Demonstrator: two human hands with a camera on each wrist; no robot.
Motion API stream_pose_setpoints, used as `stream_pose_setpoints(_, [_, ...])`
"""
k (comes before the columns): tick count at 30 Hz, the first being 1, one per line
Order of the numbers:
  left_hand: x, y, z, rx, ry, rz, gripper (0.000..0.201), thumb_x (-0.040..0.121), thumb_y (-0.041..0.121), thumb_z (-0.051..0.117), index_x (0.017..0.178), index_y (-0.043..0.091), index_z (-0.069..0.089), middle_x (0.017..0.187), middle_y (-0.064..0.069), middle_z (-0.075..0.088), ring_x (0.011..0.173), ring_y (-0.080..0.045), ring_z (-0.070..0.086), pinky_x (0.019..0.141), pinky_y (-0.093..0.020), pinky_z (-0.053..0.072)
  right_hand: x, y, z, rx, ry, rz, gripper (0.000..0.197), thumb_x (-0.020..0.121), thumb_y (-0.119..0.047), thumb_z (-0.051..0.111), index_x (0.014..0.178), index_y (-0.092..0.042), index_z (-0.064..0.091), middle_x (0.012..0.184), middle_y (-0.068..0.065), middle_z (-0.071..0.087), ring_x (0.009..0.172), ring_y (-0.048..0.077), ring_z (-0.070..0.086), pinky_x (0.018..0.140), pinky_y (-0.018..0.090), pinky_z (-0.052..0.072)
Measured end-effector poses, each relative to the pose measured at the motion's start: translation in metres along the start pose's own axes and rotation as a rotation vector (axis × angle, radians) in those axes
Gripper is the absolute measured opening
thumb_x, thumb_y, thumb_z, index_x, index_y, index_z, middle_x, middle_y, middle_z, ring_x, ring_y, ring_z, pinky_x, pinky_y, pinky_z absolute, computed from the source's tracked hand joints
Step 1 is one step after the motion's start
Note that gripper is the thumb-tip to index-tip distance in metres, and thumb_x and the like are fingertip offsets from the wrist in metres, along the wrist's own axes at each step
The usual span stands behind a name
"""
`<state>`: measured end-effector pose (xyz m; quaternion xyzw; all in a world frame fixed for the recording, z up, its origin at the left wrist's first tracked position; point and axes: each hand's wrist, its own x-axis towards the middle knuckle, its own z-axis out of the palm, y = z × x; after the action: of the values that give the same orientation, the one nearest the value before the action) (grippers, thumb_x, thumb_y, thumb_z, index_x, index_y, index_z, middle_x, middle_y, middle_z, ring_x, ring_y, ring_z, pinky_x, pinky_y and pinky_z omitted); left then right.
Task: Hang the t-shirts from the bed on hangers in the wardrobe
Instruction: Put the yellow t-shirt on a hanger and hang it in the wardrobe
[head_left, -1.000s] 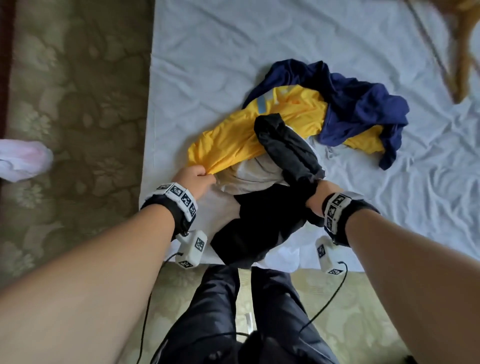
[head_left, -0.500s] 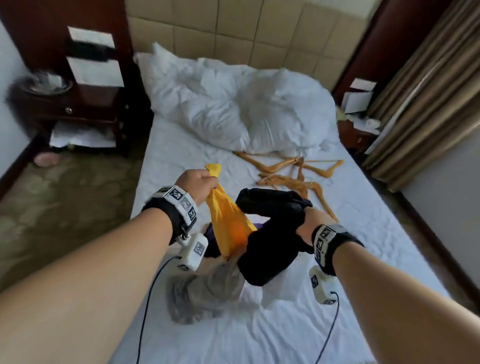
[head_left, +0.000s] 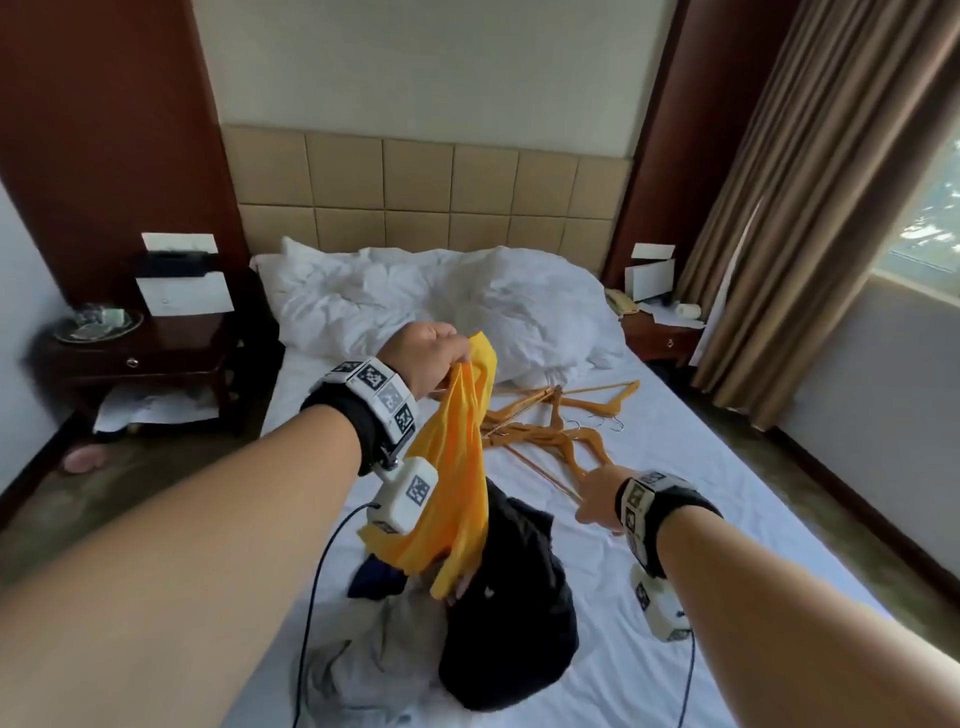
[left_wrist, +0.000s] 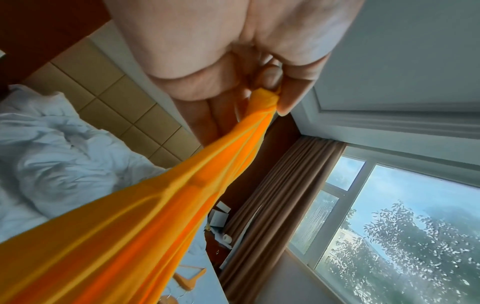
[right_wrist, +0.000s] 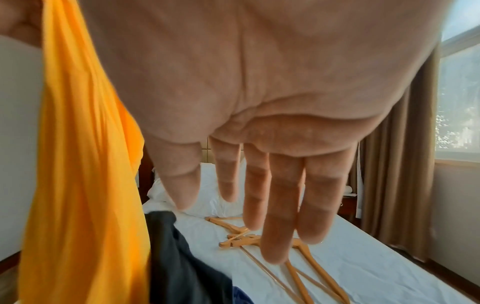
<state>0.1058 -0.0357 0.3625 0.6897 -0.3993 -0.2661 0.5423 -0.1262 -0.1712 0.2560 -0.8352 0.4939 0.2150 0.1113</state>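
Since half a second earlier the right hand (head_left: 597, 499) had dropped the black garment (head_left: 519, 613) onto the white-sheeted bed (head_left: 727, 519) and reached, fingers straight and empty, toward wooden hangers (head_left: 550, 431). Left hand (head_left: 426, 358) pinched the soft, light yellow-orange t-shirt (head_left: 457, 488) bunched and dangling; its collar looked the better grip.

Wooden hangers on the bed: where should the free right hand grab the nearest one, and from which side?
Probably at the neck just below the metal hook. The wooden hangers lie flat and tangled on the sheet, long arms crossing. The right hand hovers open above the near ends, so come straight down from above and lift upward.
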Motion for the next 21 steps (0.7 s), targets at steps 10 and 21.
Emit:
stream_pose_setpoints(10, [-0.005,0.114,0.082,-0.136,0.132,0.182,0.025,0.051,0.029,0.067,0.050,0.019,0.044,0.057,-0.009,0.035,0.067,-0.030,0.037,0.064,-0.044,0.033,-0.028,0.115,-0.020,-0.027,-0.011,-0.031,0.034,0.103,-0.027,0.054,0.128,-0.007,0.065,0.126,0.008,0.071,0.109,0.025,0.071,0.098,0.038,0.056])
stream_pose_setpoints(21, [-0.037,0.081,0.137,-0.018,0.060,-0.015,0.033,0.061,0.004,0.058,0.053,0.023,0.033,0.060,-0.003,0.024,0.054,-0.016,0.029,0.053,-0.029,0.027,-0.032,0.097,-0.055,1.110,-0.081,-0.592,0.039,0.096,-0.008,0.070,0.129,-0.026,0.060,0.118,-0.007,0.069,0.100,0.003,0.068,0.089,0.015,0.055])
